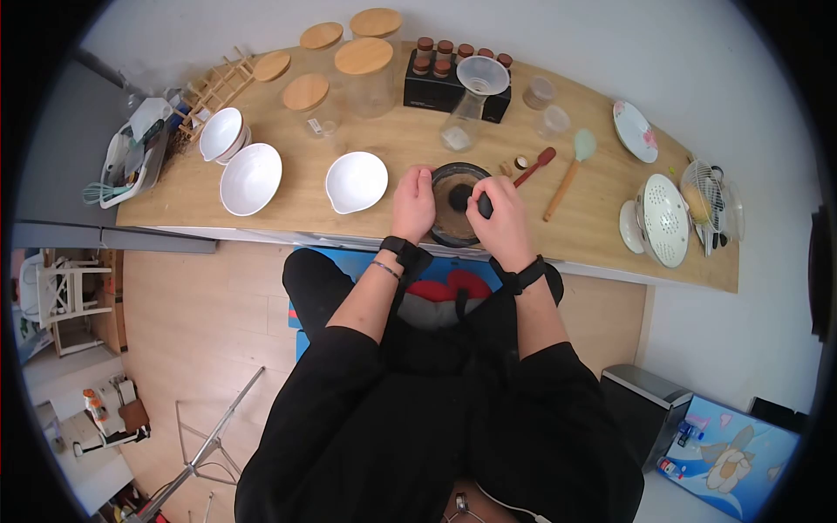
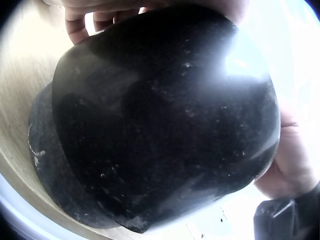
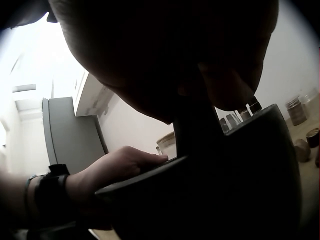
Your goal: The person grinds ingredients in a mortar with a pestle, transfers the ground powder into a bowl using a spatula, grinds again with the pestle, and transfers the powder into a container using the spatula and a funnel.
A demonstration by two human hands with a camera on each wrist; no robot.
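Note:
A black stone mortar [image 1: 449, 235] stands near the counter's front edge, with brown powder [image 1: 444, 188] inside. My left hand [image 1: 413, 207] holds its left side, the thumb up along the rim; in the left wrist view the fingers show behind the dark wall of the mortar [image 2: 165, 120]. My right hand [image 1: 506, 222] grips the black pestle [image 1: 459, 199] by its upper end, and the lower end sits in the powder. In the right wrist view the pestle [image 3: 197, 130] is a dark silhouette slanting down inside the rim.
White bowls [image 1: 357, 181] stand to the left. Behind are lidded glass jars [image 1: 364, 78], a spice-jar rack [image 1: 427, 87] and a flask with a funnel [image 1: 482, 77]. A red spatula [image 1: 536, 166], a green-headed spatula [image 1: 568, 179] and a white colander [image 1: 664, 220] lie to the right.

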